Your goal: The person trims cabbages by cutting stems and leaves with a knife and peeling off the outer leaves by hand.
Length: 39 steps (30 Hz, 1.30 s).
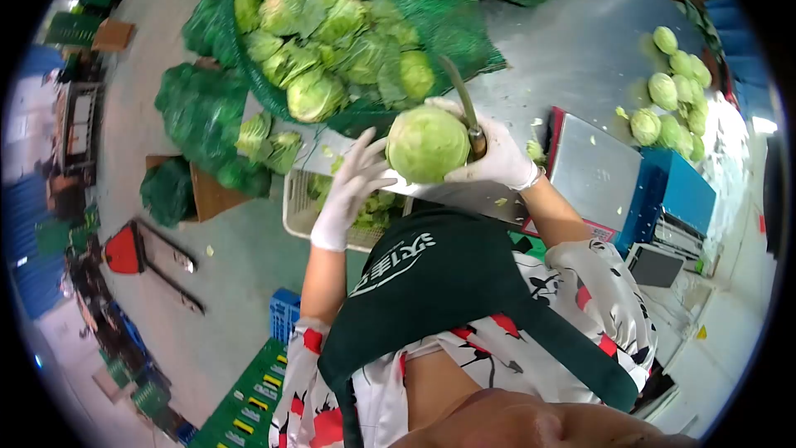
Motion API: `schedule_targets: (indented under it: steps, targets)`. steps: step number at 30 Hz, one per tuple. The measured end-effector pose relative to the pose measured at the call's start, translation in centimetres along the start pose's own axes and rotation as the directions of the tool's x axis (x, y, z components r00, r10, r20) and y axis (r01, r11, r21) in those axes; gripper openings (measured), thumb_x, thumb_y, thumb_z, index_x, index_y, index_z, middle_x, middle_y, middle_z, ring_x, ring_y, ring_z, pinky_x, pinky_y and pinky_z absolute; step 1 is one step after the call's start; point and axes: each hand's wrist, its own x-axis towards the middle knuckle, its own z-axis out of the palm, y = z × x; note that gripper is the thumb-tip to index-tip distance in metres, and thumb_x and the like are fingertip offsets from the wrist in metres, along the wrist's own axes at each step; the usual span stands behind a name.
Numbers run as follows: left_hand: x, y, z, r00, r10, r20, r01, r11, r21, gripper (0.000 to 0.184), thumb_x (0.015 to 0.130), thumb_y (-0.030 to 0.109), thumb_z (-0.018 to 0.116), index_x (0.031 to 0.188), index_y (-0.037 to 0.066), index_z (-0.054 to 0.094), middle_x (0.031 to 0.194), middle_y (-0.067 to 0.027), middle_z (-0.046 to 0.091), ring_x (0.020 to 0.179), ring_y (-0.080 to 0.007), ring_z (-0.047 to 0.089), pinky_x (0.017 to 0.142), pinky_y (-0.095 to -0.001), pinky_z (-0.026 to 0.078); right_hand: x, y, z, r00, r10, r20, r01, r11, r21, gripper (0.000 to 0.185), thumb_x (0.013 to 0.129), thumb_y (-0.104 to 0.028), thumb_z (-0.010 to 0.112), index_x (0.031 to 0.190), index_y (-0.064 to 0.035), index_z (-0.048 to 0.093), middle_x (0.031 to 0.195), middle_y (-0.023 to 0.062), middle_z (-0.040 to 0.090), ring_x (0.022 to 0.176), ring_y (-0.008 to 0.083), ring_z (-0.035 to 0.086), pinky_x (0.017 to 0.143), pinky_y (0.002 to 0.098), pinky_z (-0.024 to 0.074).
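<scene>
A round, pale green cabbage (427, 145) is held up in front of me over the table edge. My right hand (497, 153), in a white glove, grips its right side and also has a curved knife (466, 104) with a wooden handle. The blade points up and away, beside the cabbage. My left hand (355, 182), gloved too, is left of the cabbage with its fingers spread; whether a fingertip touches it I cannot tell. Beyond lies a green net sack (448, 12) full of leafy cabbages (317, 98).
Below my hands stands a white crate (297, 207) with loose leaves. A flat metal scale (595, 170) lies to the right on the metal table (543, 41), near a blue box (676, 191). Several trimmed cabbages (663, 91) are piled at the far right. A pallet jack (137, 253) stands on the floor.
</scene>
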Motion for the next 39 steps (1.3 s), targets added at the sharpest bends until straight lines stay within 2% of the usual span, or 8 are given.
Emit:
schedule_targets:
  steps: [4, 7, 10, 17, 29, 31, 36, 39]
  targets:
    - [0.4, 1.6, 2.7, 0.998, -0.030, -0.052, 0.036, 0.992, 0.119, 0.098, 0.069, 0.031, 0.076, 0.150, 0.000, 0.033, 0.145, -0.0149, 0.048, 0.133, -0.0249, 0.048, 0.109, -0.0364, 0.041, 1.1, 0.4, 3.2, 0.987, 0.045, 0.154, -0.057, 0.996, 0.074, 0.092, 0.069, -0.003, 0.087, 0.148, -0.0025, 0.040, 0.146, 0.0105, 0.047, 0.133, 0.0171, 0.045, 0.112, 0.0332, 0.0378]
    - [-1.4, 0.5, 1.2, 0.975, 0.018, -0.222, 0.027, 0.979, 0.201, 0.095, 0.064, 0.024, 0.083, 0.145, 0.000, 0.039, 0.138, -0.0133, 0.053, 0.127, -0.0247, 0.053, 0.107, -0.0362, 0.042, 2.0, 1.8, 3.3, 0.988, -0.111, 0.110, 0.137, 0.953, -0.272, 0.083, 0.072, -0.005, 0.085, 0.146, -0.0046, 0.045, 0.146, 0.0093, 0.047, 0.132, 0.0179, 0.047, 0.109, 0.0324, 0.0403]
    - [-3.1, -0.9, 0.5, 0.862, 0.233, -0.450, -0.024, 0.906, 0.423, 0.089, 0.062, 0.019, 0.088, 0.137, 0.000, 0.044, 0.128, -0.0139, 0.057, 0.116, -0.0253, 0.059, 0.103, -0.0360, 0.045, 2.5, 3.9, 3.9, 0.982, 0.154, -0.106, -0.166, 0.979, -0.114, 0.046, 0.096, -0.020, 0.061, 0.140, -0.0079, 0.052, 0.114, 0.0100, 0.068, 0.103, 0.0178, 0.066, 0.079, 0.0296, 0.0516]
    - [-5.8, -0.2, 1.2, 0.628, 0.577, -0.522, 0.333, 0.407, 0.850, 0.093, 0.059, 0.028, 0.091, 0.133, -0.001, 0.042, 0.125, -0.0209, 0.052, 0.117, -0.0354, 0.055, 0.100, -0.0416, 0.047, 3.0, 4.6, 11.4, 0.994, -0.014, 0.104, 0.074, 0.798, -0.598, 0.059, 0.099, -0.038, 0.054, 0.147, -0.0050, 0.041, 0.059, 0.0107, 0.060, 0.056, 0.0303, 0.063, 0.053, 0.0396, 0.0487]
    - [-8.5, -0.8, 1.2, 0.592, 0.609, -0.528, 0.404, 0.343, 0.848, 0.091, 0.059, 0.024, 0.089, 0.133, 0.000, 0.043, 0.128, -0.0191, 0.048, 0.117, -0.0378, 0.054, 0.098, -0.0426, 0.048, 3.9, 6.6, 15.3, 0.972, -0.143, 0.186, 0.234, 0.559, -0.795, 0.059, 0.100, -0.041, 0.050, 0.146, -0.0041, 0.043, 0.067, 0.0125, 0.064, 0.054, 0.0295, 0.064, 0.051, 0.0418, 0.0502]
    - [-9.2, -0.3, 1.8, 0.616, 0.630, -0.474, 0.356, 0.314, 0.880, 0.091, 0.058, 0.023, 0.090, 0.133, 0.002, 0.043, 0.129, -0.0187, 0.048, 0.118, -0.0376, 0.054, 0.099, -0.0426, 0.048, 4.9, 7.1, 14.7, 0.985, -0.148, 0.087, 0.166, 0.701, -0.693, 0.052, 0.101, -0.038, 0.051, 0.141, -0.0051, 0.050, 0.073, 0.0155, 0.065, 0.056, 0.0265, 0.064, 0.053, 0.0375, 0.0501]
    - [-12.0, 0.5, 1.4, 0.658, 0.576, -0.486, 0.182, 0.504, 0.844, 0.100, 0.060, 0.026, 0.090, 0.142, 0.003, 0.039, 0.140, -0.0169, 0.049, 0.128, -0.0290, 0.052, 0.109, -0.0408, 0.042, 6.7, 6.1, 11.4, 0.974, 0.202, -0.100, -0.223, 0.928, -0.300, 0.044, 0.103, -0.041, 0.050, 0.123, -0.0038, 0.062, 0.071, 0.0066, 0.064, 0.055, 0.0122, 0.058, 0.053, 0.0281, 0.0472]
    - [-13.7, -0.2, -0.3, 0.711, 0.372, -0.597, -0.224, 0.924, 0.309, 0.103, 0.065, 0.035, 0.088, 0.147, 0.003, 0.035, 0.143, -0.0177, 0.048, 0.129, -0.0291, 0.052, 0.110, -0.0418, 0.043, 8.0, 7.6, 8.7, 0.851, 0.499, -0.163, -0.502, 0.865, 0.025, 0.039, 0.104, -0.040, 0.048, 0.106, -0.0074, 0.068, 0.062, 0.0017, 0.060, 0.047, 0.0100, 0.051, 0.045, 0.0270, 0.0428]
